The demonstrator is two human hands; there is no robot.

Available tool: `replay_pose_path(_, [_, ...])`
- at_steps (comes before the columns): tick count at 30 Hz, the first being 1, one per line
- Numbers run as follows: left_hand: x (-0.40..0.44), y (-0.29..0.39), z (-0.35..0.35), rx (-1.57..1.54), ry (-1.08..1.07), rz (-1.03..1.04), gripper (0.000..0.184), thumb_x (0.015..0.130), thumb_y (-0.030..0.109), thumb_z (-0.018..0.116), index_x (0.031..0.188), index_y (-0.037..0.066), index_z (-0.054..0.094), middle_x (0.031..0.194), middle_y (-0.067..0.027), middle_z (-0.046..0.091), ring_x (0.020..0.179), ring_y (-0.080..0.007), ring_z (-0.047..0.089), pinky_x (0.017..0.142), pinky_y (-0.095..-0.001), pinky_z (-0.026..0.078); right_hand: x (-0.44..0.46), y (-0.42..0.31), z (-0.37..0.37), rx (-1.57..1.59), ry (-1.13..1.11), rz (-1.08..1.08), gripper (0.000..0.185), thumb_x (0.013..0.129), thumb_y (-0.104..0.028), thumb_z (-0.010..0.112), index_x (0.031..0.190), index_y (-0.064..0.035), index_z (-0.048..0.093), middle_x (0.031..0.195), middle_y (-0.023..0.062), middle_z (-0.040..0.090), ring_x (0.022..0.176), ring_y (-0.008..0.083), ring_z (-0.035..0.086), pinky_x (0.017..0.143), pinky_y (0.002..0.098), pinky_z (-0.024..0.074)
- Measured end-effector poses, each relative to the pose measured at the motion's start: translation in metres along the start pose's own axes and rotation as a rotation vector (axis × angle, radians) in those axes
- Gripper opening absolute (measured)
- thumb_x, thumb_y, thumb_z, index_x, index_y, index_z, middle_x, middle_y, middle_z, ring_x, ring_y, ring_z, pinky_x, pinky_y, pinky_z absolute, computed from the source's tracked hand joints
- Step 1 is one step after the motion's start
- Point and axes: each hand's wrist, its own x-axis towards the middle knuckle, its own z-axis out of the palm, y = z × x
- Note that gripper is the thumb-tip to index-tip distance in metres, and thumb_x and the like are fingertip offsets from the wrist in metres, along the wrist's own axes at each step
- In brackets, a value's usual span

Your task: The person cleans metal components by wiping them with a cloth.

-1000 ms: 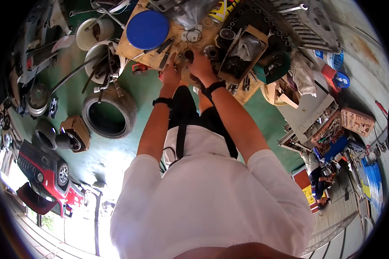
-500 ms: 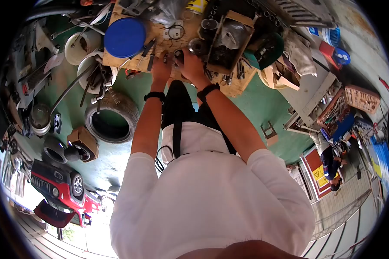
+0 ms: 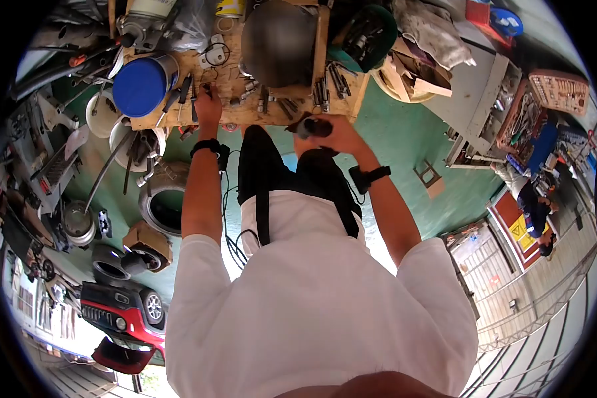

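My left hand (image 3: pixel 207 105) rests at the front of the wooden workbench (image 3: pixel 235 118), beside the screwdrivers (image 3: pixel 170 101). Its fingers are curled in, and whatever they hold is hidden. My right hand (image 3: pixel 341 136) is closed around a dark, rounded part (image 3: pixel 316 127) with a greyish end, held just off the bench's front edge. Its exact kind is unclear. Metal sockets (image 3: pixel 263 99) and other small cylindrical pieces lie on the wood between my hands. A small white piece with a black cord loop (image 3: pixel 215 54) lies farther back.
A blue-lidded bucket (image 3: pixel 138 87) stands at the bench's left. A dark, blurred round shape (image 3: pixel 278 43) covers much of the wooden-edged tray (image 3: pixel 322 43). A green container (image 3: pixel 371 40) of parts sits right. Tires (image 3: pixel 162 205) lie on the floor; another person (image 3: pixel 536 209) is far right.
My hands, close together at the bench before, have moved apart. The right came back off the edge to the right with the dark part; the left moved left toward the screwdrivers. The view shifted.
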Motion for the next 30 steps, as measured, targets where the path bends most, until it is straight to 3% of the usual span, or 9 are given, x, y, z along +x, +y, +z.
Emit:
replay_pose_path(1, [0.005, -0.006, 0.003, 0.088, -0.002, 0.057, 0.040, 0.096, 0.035, 0.056, 0.105, -0.004, 0.058, 0.077, -0.0226, 0.067, 0.071, -0.0432, 0.065, 0.058, -0.0508, 0.050, -0.002, 0.005, -0.012, -0.069, 0.071, 0.052, 0.050, 0.070, -0.028, 0.082, 0.110, -0.0013, 0.066, 0.081, 0.0091, 0.069, 0.065, 0.0130, 0.066, 0.064, 0.0305, 0.0527])
replay_pose_path(2, [0.005, -0.013, 0.007, 0.097, -0.021, 0.063, 0.040, 0.096, 0.035, 0.056, 0.105, -0.004, 0.058, 0.077, -0.0226, 0.067, 0.071, -0.0432, 0.065, 0.058, -0.0508, 0.050, -0.005, 0.012, -0.027, 0.081, 0.009, 0.379, 0.046, 0.070, -0.027, 0.082, 0.104, 0.0002, 0.068, 0.075, 0.0082, 0.068, 0.062, 0.0115, 0.064, 0.062, 0.0306, 0.0531])
replay_pose_path(6, [0.013, -0.012, 0.007, 0.048, 0.053, 0.139, 0.049, 0.088, 0.042, 0.064, 0.102, -0.004, 0.058, 0.074, -0.0242, 0.066, 0.074, -0.0443, 0.065, 0.065, -0.0509, 0.052, 0.010, 0.061, -0.057, -0.383, 0.176, 0.236, 0.052, 0.065, -0.039, 0.079, 0.094, 0.0032, 0.069, 0.075, 0.0192, 0.069, 0.072, 0.0345, 0.069, 0.067, 0.0409, 0.0550])
replay_pose_path(9, [0.013, 0.000, 0.005, 0.017, 0.043, 0.169, 0.043, 0.086, 0.037, 0.067, 0.104, -0.001, 0.059, 0.074, -0.0216, 0.067, 0.072, -0.0411, 0.066, 0.062, -0.0482, 0.052, 0.027, 0.072, -0.067, -0.456, 0.246, 0.219, 0.056, 0.061, -0.045, 0.078, 0.088, 0.0036, 0.070, 0.077, 0.0226, 0.068, 0.078, 0.0394, 0.067, 0.071, 0.0442, 0.0547])
replay_pose_path(17, [-0.001, 0.028, 0.009, 0.050, -0.030, 0.176, 0.042, 0.079, 0.032, 0.075, 0.106, 0.003, 0.061, 0.084, -0.0182, 0.069, 0.077, -0.0363, 0.067, 0.068, -0.0444, 0.052, 0.051, 0.063, -0.058, -0.572, 0.091, 0.330, 0.060, 0.062, -0.049, 0.078, 0.096, -0.0002, 0.072, 0.091, 0.0228, 0.069, 0.088, 0.0377, 0.067, 0.078, 0.0438, 0.0538])
replay_pose_path(19, [0.000, 0.032, 0.006, 0.072, -0.045, 0.151, 0.043, 0.077, 0.032, 0.076, 0.105, 0.003, 0.061, 0.085, -0.0169, 0.069, 0.078, -0.0357, 0.067, 0.069, -0.0436, 0.052, 0.043, 0.068, -0.049, -0.399, 0.226, 0.324, 0.059, 0.063, -0.048, 0.078, 0.097, -0.0008, 0.072, 0.094, 0.0221, 0.069, 0.089, 0.0367, 0.067, 0.079, 0.0428, 0.0536])
replay_pose_path(24, [0.010, 0.028, 0.007, 0.000, -0.095, 0.122, 0.047, 0.069, 0.027, 0.081, 0.107, 0.006, 0.062, 0.091, -0.0157, 0.070, 0.084, -0.0341, 0.067, 0.073, -0.0418, 0.053, 0.022, 0.064, -0.018, -0.330, 0.305, 0.222, 0.053, 0.066, -0.042, 0.078, 0.099, -0.0021, 0.071, 0.092, 0.0211, 0.069, 0.087, 0.0357, 0.068, 0.078, 0.0422, 0.0533])
replay_pose_path(26, [0.012, 0.022, 0.006, -0.029, -0.112, 0.156, 0.049, 0.067, 0.027, 0.082, 0.107, 0.007, 0.062, 0.091, -0.0151, 0.070, 0.084, -0.0335, 0.067, 0.073, -0.0416, 0.053, 0.019, 0.052, -0.007, -0.316, 0.146, 0.324, 0.052, 0.065, -0.043, 0.078, 0.097, -0.0021, 0.071, 0.087, 0.0207, 0.069, 0.083, 0.0359, 0.067, 0.075, 0.0423, 0.0534])
replay_pose_path(30, [0.013, 0.015, -0.004, -0.087, -0.219, 0.096, 0.054, 0.065, 0.028, 0.085, 0.109, 0.007, 0.062, 0.087, -0.0125, 0.068, 0.081, -0.0296, 0.066, 0.072, -0.0393, 0.052, 0.027, 0.023, 0.020, -0.425, 0.146, 0.145, 0.050, 0.065, -0.043, 0.078, 0.094, -0.0026, 0.070, 0.080, 0.0197, 0.068, 0.077, 0.0353, 0.067, 0.072, 0.0433, 0.0536])
